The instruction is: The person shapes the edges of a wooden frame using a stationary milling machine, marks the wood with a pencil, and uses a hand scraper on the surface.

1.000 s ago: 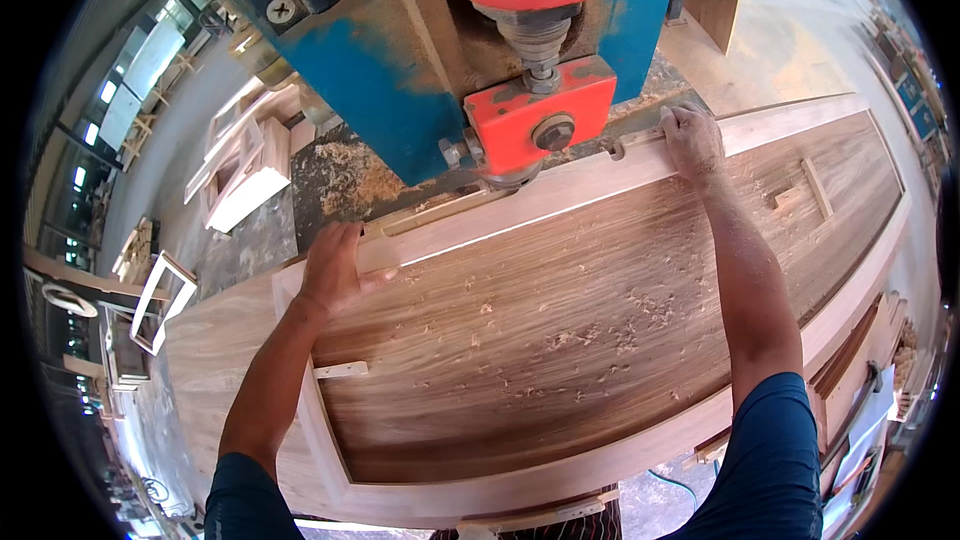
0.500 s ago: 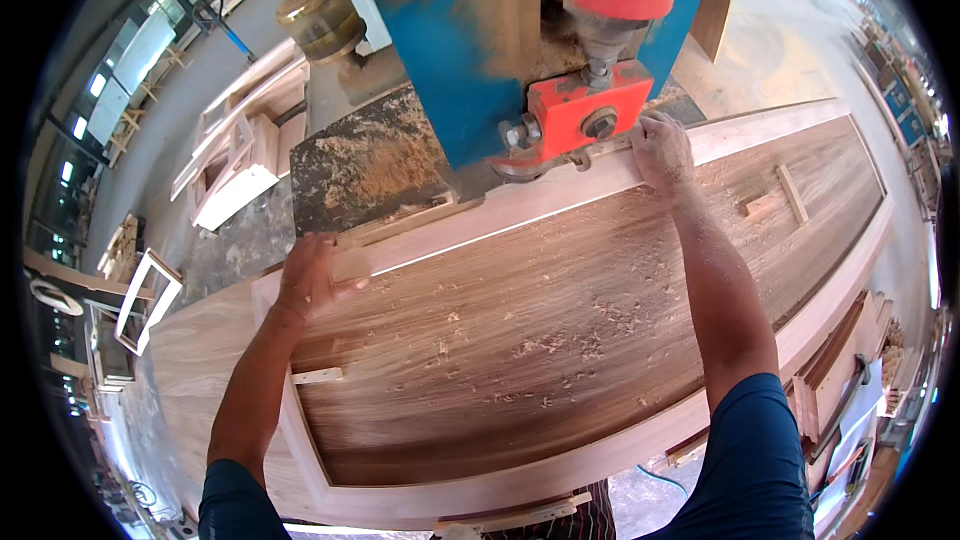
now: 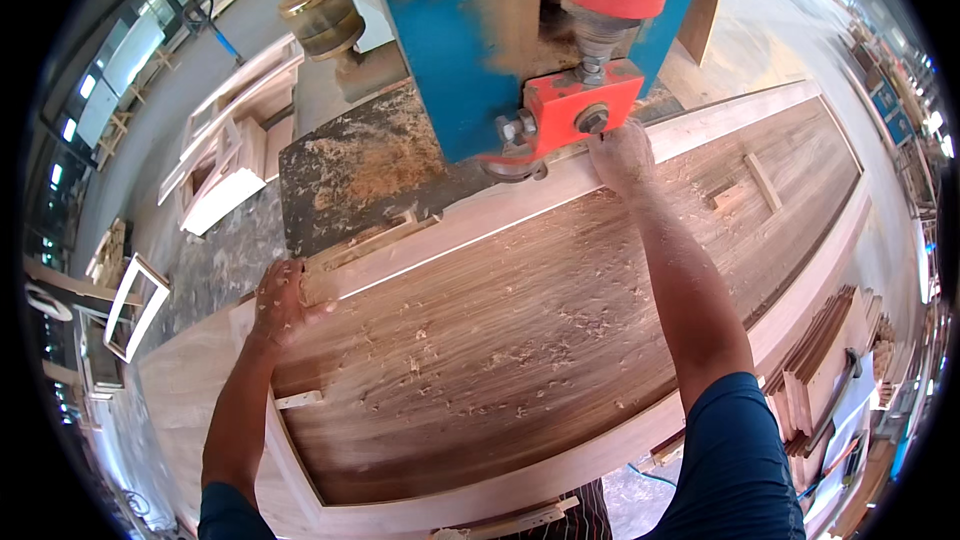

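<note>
At the far left a small pale frame (image 3: 137, 307) is leaning, and beyond it a stack of pale frames (image 3: 232, 145) is standing on the floor. Next comes the left hand (image 3: 283, 305), which is grasping the far edge of a large framed wooden panel (image 3: 500, 285) — fingers hooking over the edge, thumb lying on the near side. The panel is stretching across the middle, its far edge lying over the dark, dusty machine table (image 3: 345, 160). Near that hand a short wooden strip (image 3: 299, 400) is sitting inside the panel's frame. Shavings (image 3: 590, 320) are scattering over the panel's surface. Above the far rail a blue machine column (image 3: 455, 70) is rising, a red block (image 3: 583, 105) sitting low on it. Just beside the block the right hand (image 3: 622, 158) is gripping the rail, fingers curling over — whether they are touching the block I cannot tell. Farther right a thin wooden stick (image 3: 762, 182) is lying on the panel, and stacked boards (image 3: 800, 390) are resting beyond.
</note>
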Demonstrator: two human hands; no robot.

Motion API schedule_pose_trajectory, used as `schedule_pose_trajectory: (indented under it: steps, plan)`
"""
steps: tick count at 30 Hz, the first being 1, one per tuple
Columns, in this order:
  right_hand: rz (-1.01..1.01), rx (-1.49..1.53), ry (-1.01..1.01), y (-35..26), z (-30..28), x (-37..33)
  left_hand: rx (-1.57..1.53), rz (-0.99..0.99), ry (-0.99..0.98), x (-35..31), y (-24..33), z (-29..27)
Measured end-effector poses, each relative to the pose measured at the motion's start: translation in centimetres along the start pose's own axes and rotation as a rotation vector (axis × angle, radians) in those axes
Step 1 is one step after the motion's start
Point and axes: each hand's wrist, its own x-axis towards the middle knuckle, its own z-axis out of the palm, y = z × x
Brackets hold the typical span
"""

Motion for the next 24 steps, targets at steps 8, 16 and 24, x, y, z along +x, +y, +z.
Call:
schedule_pose_trajectory:
  steps: [8,16,24]
  plan:
    - [-0.007,0.022,0.011,-0.2,0.2,-0.2,0.024,0.068,0.080,-1.2,1.8,-0.9]
    - [-0.076,0.008,0.028,0.8,1.2,0.0,-0.052,0.084,0.072,-1.5,1.7,-0.5]
    - [0.018,0.027,-0.031,-0.7,0.4,-0.1,-0.067,0.017,0.029,-2.1,2.4,-1.0]
